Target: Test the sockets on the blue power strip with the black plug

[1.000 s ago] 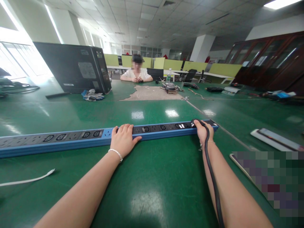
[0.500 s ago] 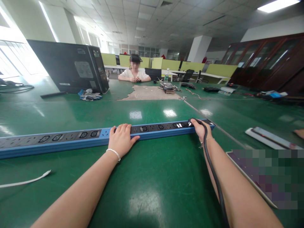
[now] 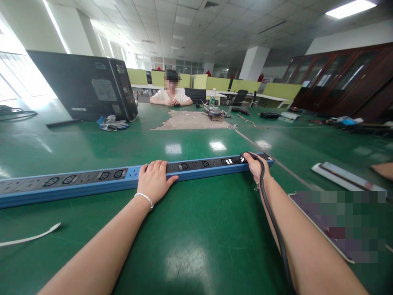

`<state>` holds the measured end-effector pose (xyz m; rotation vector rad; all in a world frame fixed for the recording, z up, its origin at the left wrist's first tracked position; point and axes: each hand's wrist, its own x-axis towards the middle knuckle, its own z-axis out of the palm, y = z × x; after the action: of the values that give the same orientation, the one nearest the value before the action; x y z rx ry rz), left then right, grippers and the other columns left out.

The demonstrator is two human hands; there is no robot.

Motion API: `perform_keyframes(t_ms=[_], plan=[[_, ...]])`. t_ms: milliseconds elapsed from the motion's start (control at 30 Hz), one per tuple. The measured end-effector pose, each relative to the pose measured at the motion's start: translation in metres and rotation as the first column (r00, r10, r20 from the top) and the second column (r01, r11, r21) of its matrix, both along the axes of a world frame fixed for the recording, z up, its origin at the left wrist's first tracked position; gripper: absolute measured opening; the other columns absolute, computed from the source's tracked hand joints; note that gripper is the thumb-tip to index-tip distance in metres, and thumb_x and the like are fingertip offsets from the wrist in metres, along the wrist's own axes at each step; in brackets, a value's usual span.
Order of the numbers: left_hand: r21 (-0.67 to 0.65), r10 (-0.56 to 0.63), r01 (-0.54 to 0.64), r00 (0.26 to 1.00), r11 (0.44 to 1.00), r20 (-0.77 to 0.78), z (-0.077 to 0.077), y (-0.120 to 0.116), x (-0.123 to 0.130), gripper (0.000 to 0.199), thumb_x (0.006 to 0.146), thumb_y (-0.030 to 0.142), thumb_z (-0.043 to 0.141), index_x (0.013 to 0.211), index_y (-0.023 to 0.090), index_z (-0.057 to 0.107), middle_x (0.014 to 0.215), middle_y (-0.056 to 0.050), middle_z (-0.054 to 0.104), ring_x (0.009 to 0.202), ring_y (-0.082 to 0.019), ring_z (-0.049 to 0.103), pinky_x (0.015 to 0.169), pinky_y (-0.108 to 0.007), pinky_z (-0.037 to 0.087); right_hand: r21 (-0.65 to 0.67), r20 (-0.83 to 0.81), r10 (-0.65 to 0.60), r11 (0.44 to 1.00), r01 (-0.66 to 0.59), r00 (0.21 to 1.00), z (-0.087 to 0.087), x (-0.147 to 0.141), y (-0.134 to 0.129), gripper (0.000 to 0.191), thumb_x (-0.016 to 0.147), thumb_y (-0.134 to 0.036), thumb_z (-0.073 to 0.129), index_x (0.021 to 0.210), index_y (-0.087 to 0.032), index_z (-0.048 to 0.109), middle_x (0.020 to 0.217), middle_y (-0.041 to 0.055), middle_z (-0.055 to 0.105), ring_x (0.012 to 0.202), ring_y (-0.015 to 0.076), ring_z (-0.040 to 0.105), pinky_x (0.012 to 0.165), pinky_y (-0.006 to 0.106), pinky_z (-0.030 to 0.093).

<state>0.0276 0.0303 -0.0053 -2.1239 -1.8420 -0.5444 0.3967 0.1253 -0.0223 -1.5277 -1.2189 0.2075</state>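
A long blue power strip [image 3: 202, 175] with black sockets lies across the green table, running from the left edge to right of centre. Over its middle rests my left hand [image 3: 154, 176], fingers across the top and thumb along the near side, gripping it. My right hand [image 3: 255, 167] is closed around a black plug [image 3: 243, 157] at the strip's right end. The plug sits at a socket there; how deep it is in, I cannot tell. From it a black cable [image 3: 273, 217] runs back along my right forearm.
A white cable [image 3: 33, 238] lies front left. Behind are a black computer case [image 3: 82, 88], gloves [image 3: 112, 123] and a bottle [image 3: 213, 98]. A co-worker [image 3: 172, 95] sits opposite. A flat white-edged device [image 3: 346, 176] and a blurred-out panel [image 3: 319, 229] lie right.
The whole view has shifted slightly to the left. Both hands keep their places on the power strip and the plug.
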Motion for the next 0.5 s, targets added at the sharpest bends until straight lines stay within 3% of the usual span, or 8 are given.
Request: perform_keyframes(t_ms=[267,500], plan=[[0.007,0.001,-0.001,1.0,1.0,-0.004,-0.001,0.0,0.0,0.056,0.081,0.057,0.041,0.121,0.019,0.047,0.123,-0.012,0.056,0.117,-0.027,0.046,0.099,-0.045,0.029,0.079,0.058,0.016,0.997,-0.02,0.998,-0.006,-0.008,-0.009,0.045,0.075,-0.05,0.054,0.099,-0.015,0.068,0.099,0.0099,0.069,0.096,0.0236,0.061,0.092,0.04,0.042],[0.014,0.0,0.0,1.0,1.0,-0.004,-0.001,0.0,-0.001,0.057,0.08,0.057,0.041,0.12,0.017,0.048,0.123,-0.013,0.056,0.116,-0.028,0.046,0.099,-0.044,0.029,0.053,0.184,-0.029,0.998,0.019,0.983,-0.005,-0.014,-0.01,0.037,0.077,-0.044,0.052,0.098,-0.017,0.068,0.1,0.0089,0.069,0.1,0.0248,0.059,0.095,0.045,0.038]])
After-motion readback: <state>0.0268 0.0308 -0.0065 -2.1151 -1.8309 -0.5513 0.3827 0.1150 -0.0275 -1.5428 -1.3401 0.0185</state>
